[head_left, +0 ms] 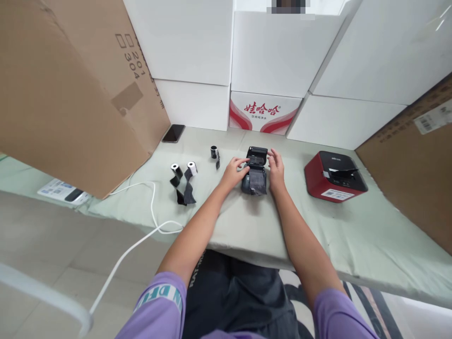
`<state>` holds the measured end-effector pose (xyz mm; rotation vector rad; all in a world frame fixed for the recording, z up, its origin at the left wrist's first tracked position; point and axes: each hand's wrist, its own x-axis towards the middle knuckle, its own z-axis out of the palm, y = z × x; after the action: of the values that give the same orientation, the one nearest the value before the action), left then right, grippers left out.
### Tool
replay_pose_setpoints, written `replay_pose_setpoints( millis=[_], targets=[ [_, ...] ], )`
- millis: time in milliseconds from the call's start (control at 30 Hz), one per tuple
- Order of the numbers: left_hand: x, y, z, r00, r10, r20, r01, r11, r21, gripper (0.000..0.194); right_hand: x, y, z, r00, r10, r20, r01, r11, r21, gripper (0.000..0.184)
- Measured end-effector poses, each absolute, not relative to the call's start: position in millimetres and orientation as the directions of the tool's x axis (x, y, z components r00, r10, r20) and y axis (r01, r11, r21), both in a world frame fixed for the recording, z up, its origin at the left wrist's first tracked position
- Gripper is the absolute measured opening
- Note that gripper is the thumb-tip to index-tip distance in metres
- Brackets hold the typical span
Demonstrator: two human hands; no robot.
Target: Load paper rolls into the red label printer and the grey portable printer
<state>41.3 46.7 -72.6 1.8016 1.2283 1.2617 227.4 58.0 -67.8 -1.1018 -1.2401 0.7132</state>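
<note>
Black device [256,162], pale green cloth [252,223]

Bare bench [294,170] lies between the right hand [277,170] and red device [317,178]; trailing rolls [191,168] obstruct the left, white boxes [197,103] the back

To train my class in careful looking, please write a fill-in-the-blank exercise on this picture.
The left hand and right hand flank a black device whose lid is ____.
Small rolls left of the device number ____.
A red-and-black machine stands on the device's ____ side.

Missing words: open; three; right.
</note>
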Motion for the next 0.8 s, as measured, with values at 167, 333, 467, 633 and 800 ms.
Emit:
replay_pose_setpoints(
  millis=[167, 333, 467, 633, 800],
  targets=[
    [40.3, 46.6, -70.4, 0.038, 0.915, 0.401, 0.319, -0.391, 0.863, 0.030, 231.5, 57.0, -68.2, 0.231, 0.898, 0.374, 0.073, 0.367, -0.927, 0.040],
    [40.5, 47.1, -69.3, -0.037, 0.939, 0.341, 0.295, -0.316, 0.902, 0.015, 234.8, 55.7, -67.4, 0.247, 0.888, 0.388, 0.089, 0.378, -0.922, 0.020],
    [41.7, 47.2, -70.1, 0.009, 0.948, 0.318, 0.296, -0.306, 0.905, 0.019, 235.7, 59.9, -71.3, 0.238, 0.905, 0.352, 0.079, 0.343, -0.936, 0.020],
    [43.2, 49.9, -74.1, 0.058, 0.964, 0.259, 0.302, -0.264, 0.916, 0.025, 238.6, 65.7, -77.3, 0.011, 0.956, 0.292, 0.077, 0.290, -0.954, 0.034],
    [41.8, 52.3, -76.4, 0.093, 0.981, 0.169, 0.228, -0.187, 0.956, 0.036, 237.3, 65.6, -77.5, -0.075, 0.949, 0.306, 0.107, 0.313, -0.944, 0.035]
  ],
)
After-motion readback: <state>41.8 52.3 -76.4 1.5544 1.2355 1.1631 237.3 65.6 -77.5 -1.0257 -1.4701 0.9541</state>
